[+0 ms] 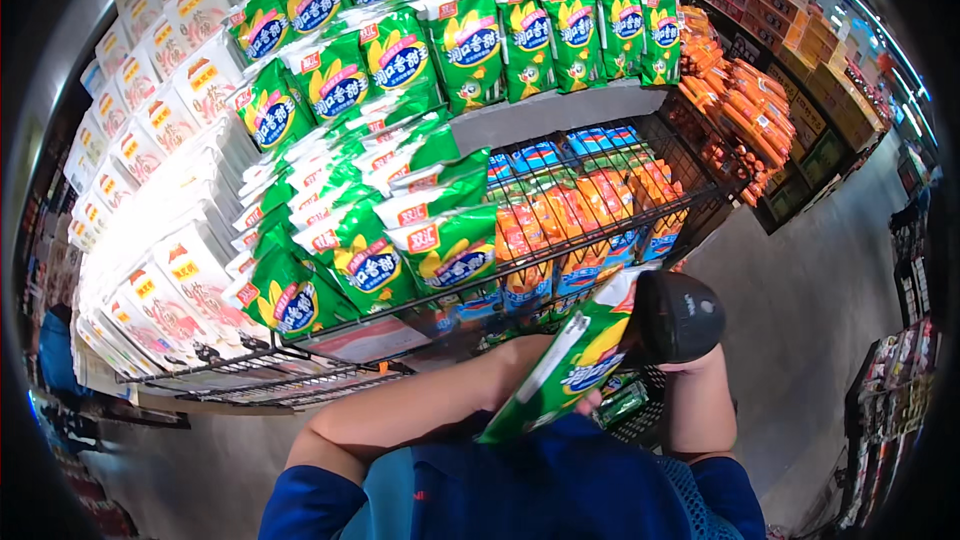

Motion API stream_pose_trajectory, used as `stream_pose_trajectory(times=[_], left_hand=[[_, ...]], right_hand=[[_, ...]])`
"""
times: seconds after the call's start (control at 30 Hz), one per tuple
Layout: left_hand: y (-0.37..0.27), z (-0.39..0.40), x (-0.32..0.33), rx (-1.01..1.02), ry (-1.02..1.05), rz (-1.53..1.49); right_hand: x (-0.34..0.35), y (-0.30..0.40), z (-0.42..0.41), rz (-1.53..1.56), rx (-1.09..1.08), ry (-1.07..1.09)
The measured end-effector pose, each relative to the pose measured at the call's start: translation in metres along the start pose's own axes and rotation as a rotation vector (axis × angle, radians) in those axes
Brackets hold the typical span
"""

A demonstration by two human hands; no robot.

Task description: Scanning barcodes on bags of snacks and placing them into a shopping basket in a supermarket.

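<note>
In front of my chest, my left hand [589,402] is mostly hidden behind a green plastic snack packet [581,364], which it holds tilted; only some fingertips show below it. The packet bears corn pictures and printed writing. My right hand [691,362] grips a black handheld device [681,317], apparently a barcode scanner, whose rounded head covers most of the fingers. The scanner's head is close beside the packet's upper right edge. Below them, a black plastic basket [646,414] holds a green packet [622,403], partly hidden by my left hand and the held packet.
Rows of matching green packets [375,262] stand in a black wire rack [592,229] ahead. White packets [184,277] fill its left side. Orange packs [581,202] sit in the wire section at right, with orange sausage bundles [750,116] beyond. An aisle floor [787,300] runs along the right.
</note>
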State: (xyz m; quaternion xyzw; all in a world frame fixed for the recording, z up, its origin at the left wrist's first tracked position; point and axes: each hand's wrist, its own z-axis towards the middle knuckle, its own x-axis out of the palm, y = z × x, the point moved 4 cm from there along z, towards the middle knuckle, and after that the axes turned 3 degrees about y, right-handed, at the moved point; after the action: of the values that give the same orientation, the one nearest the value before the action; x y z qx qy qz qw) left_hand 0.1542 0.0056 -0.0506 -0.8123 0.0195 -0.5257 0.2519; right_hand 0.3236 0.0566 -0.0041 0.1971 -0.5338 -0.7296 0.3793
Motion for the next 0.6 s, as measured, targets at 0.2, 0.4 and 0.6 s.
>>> stream_pose_trajectory(times=[0.2, 0.4, 0.6], left_hand=[[-0.056, -0.071, 0.006, 0.571, -0.478, 1.315], [-0.104, -0.066, 0.07, 1.074, -0.464, 2.445], [-0.144, -0.023, 0.053, 0.232, -0.881, 2.77]], right_hand=[[-0.005, 0.025, 0.005, 0.225, -0.105, -0.389], [-0.043, 0.049, 0.013, -0.02, -0.179, -0.603], [-0.091, 0.067, 0.047, -0.196, -0.064, -0.723]])
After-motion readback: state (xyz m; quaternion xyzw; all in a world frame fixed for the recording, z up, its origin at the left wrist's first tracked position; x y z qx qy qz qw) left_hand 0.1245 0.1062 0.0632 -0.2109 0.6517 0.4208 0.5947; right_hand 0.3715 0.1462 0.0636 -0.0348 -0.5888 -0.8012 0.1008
